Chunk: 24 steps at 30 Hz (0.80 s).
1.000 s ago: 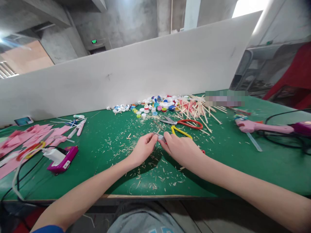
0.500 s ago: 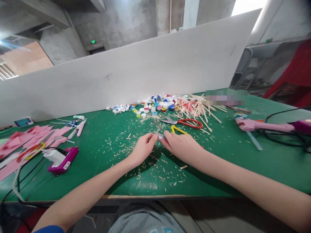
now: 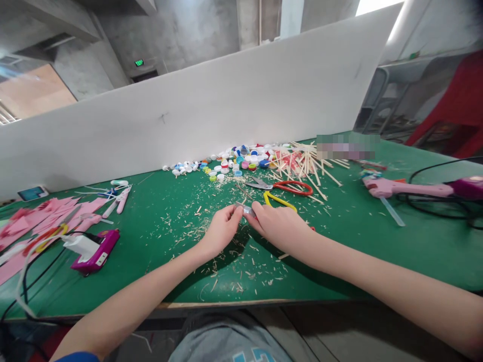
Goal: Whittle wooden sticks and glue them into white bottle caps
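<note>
Over the middle of the green table, my left hand [image 3: 222, 229] is closed in a pinch on a thin wooden stick, mostly hidden by the fingers. Wrapped round a utility knife [image 3: 248, 210], my right hand [image 3: 279, 224] touches or nearly touches the left fingertips. The knife's grey blade end points left towards the stick; a bit of red shows at its handle. Pale wood shavings [image 3: 241, 271] lie scattered below and around both hands. Just beyond the right hand are red-handled scissors [image 3: 292, 188] and a yellow-handled tool [image 3: 279, 200], partly covered by that hand.
Bottle caps [image 3: 241, 160] and a pile of wooden sticks [image 3: 313, 168] lie along the white partition [image 3: 188, 113]. Pink sheets [image 3: 56, 216], a purple power strip [image 3: 98, 253] and cables are at left. A pink glue gun [image 3: 407, 189] lies at right.
The whole view has shifted slightly. Both hands stay together with the knife against the stick, the right hand moved only a little.
</note>
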Tool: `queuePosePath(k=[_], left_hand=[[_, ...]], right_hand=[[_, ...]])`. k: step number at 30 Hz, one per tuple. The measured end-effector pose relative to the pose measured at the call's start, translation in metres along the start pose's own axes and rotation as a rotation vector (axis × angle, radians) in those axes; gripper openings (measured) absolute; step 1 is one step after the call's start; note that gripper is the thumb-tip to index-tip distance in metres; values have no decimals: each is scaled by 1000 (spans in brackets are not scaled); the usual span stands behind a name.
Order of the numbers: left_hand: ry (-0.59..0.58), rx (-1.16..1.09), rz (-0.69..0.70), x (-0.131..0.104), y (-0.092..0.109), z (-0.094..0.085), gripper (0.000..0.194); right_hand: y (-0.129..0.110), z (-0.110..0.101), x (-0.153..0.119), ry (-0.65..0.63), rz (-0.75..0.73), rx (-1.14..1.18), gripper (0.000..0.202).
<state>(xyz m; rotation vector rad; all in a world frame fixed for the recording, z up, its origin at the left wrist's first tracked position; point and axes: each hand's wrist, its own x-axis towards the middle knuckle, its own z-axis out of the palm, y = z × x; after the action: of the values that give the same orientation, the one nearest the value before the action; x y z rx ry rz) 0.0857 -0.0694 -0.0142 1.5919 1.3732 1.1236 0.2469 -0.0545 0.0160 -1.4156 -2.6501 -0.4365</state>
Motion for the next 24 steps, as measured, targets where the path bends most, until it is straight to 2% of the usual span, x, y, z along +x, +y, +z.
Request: queuePosePath(k=[5,10,16,24], left_hand=[[42,20,-18,1,1,-2,46],[24,31,-12,0,1,-4,47],[2,62,25,-3,5,-4,39],[41,97,3,-2,7,-2,41]], right_hand=[[0,3,1,36,27,2,47],[4,5,2,27,-8,18,49],[8,7,4,12,-85,62,48],[1,4,1,-14,-8,78,43]])
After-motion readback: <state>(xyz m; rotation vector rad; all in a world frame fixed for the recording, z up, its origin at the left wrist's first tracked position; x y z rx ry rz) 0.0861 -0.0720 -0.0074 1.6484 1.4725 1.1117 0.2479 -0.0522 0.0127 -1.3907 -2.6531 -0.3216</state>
